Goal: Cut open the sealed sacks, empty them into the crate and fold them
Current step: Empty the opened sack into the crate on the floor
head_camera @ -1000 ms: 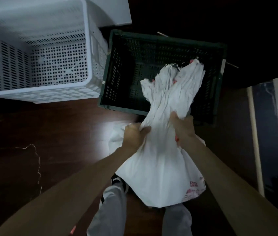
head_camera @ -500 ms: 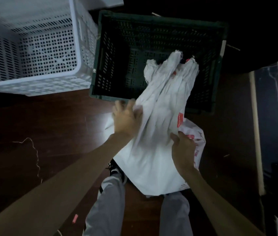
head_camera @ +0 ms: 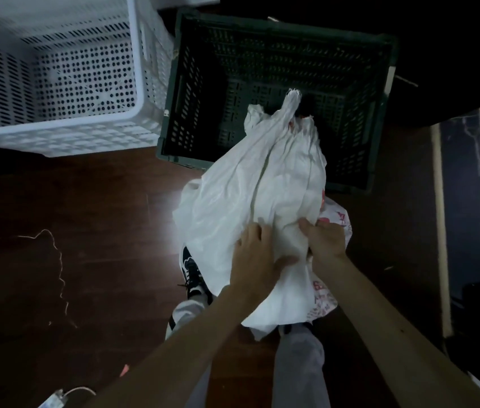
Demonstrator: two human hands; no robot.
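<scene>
**Sack tipped over the green crate, both grips on its lower end**

Head view: A person stands on a dark wooden floor [head_camera: 100, 207] and looks down on a white woven sack [head_camera: 256, 189]. The sack slants up and away from the body. Its gathered, frayed end reaches over the near rim of a dark green slatted crate [head_camera: 191, 98] and hangs above the crate's inside. Its wider lower end lies in front of the person's legs, and red print [head_camera: 322, 293] shows on the right side there.

The left grip [head_camera: 257, 257] lies on top of the sack's lower part. Its fingers are spread over the cloth and its thumb stretches right across a fold, pressing rather than clenching. The right grip [head_camera: 325, 240] sits just beside it, with fingers curled tight around a bunched ridge of the sack.

A white perforated crate [head_camera: 56, 125] stands to the left of the green one, their walls touching or nearly so. A thin loose string [head_camera: 59, 269] lies on the floor to the left, well apart from the sack. Below the sack, a dark shoe [head_camera: 193, 275] with white trim and grey trouser legs [head_camera: 300, 375] are in sight.
</scene>
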